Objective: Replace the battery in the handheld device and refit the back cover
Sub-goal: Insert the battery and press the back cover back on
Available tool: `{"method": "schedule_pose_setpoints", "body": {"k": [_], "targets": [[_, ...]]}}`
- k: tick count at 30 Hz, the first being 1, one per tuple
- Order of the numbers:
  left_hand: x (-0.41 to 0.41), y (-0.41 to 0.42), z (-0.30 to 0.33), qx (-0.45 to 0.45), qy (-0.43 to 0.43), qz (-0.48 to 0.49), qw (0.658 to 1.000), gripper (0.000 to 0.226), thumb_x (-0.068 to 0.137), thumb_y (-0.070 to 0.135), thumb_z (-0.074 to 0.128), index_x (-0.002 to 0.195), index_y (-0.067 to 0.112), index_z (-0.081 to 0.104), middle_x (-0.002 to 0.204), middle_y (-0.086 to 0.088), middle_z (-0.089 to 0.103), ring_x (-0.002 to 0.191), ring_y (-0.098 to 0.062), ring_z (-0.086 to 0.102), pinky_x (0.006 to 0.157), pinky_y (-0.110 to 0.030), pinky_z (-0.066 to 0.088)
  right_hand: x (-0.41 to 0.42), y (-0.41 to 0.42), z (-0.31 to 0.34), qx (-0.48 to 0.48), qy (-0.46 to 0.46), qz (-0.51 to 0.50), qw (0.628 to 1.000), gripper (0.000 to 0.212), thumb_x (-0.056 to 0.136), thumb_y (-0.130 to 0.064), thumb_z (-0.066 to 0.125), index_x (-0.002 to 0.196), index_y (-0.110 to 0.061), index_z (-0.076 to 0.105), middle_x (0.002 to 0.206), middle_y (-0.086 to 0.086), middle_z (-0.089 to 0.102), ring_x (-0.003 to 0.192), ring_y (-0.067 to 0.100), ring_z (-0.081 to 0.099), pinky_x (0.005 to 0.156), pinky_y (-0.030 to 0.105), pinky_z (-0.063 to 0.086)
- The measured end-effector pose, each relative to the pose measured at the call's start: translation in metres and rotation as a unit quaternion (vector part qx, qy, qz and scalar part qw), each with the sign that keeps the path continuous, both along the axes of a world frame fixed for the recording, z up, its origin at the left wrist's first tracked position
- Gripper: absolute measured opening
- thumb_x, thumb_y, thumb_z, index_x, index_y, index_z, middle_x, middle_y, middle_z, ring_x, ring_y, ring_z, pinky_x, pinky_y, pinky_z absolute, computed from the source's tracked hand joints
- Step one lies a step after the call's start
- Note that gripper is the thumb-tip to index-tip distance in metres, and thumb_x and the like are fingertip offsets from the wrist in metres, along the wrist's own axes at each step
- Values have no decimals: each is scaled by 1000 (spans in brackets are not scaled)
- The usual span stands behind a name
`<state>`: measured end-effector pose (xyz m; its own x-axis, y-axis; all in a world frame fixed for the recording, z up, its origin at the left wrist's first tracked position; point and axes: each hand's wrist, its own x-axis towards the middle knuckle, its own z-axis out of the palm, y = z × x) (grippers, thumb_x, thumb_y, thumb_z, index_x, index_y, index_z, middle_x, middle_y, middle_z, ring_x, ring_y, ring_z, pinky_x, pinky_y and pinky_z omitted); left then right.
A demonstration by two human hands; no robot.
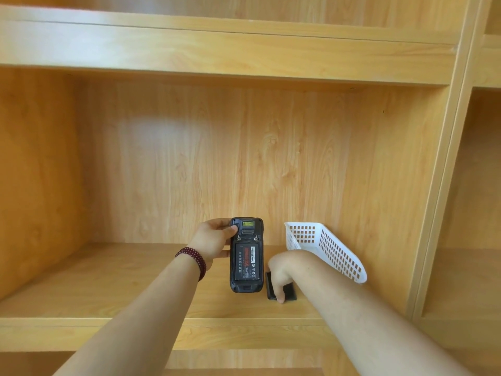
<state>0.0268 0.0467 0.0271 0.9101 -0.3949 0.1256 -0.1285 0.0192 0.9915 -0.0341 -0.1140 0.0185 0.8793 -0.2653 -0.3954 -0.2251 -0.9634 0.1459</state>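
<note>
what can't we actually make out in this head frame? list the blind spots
- Head view: the black part on the shelf lies mostly under the right hand; back cover or battery, cannot tell.
- Battery label in the device, held by the left hand: print too small to read.
- Device front faces away, hidden.
- White basket interior: right forearm covers the lower part.

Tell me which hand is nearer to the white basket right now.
The right hand, resting on a black part on the shelf just below the white basket. The left hand holds the handheld device farther off on the left.
</note>
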Motion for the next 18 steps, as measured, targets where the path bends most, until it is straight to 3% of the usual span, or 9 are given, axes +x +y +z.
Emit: {"method": "schedule_pose_setpoints", "body": {"k": [7,12,18], "targets": [[0,3,0,-3,1,0,1000,17,96,11,56,111,8,64,105,-13,73,92,-24,70,63,-33,58,-6,-3,2,32,-84,27,996,96,66,-29,89,146,-14,38,143,6,42,124,31,50,100,46,48],[1,7,2,-6,3,-1,1000,18,96,11,56,112,7,64,106,-13,72,92,-23,70,63,-32,58,-11,-9,8,114,-185,33,976,74,77,-10,80,141,-19,44,144,7,43,124,29,49,99,41,47],[0,10,5,-9,4,0,1000,18,96,10,56,112,8,64,104,-11,72,89,-21,69,61,-30,58,-17,-34,29,284,-343,-3,895,63,82,-3,72,137,-28,54,138,6,55,109,24,59,88,33,48]]}}
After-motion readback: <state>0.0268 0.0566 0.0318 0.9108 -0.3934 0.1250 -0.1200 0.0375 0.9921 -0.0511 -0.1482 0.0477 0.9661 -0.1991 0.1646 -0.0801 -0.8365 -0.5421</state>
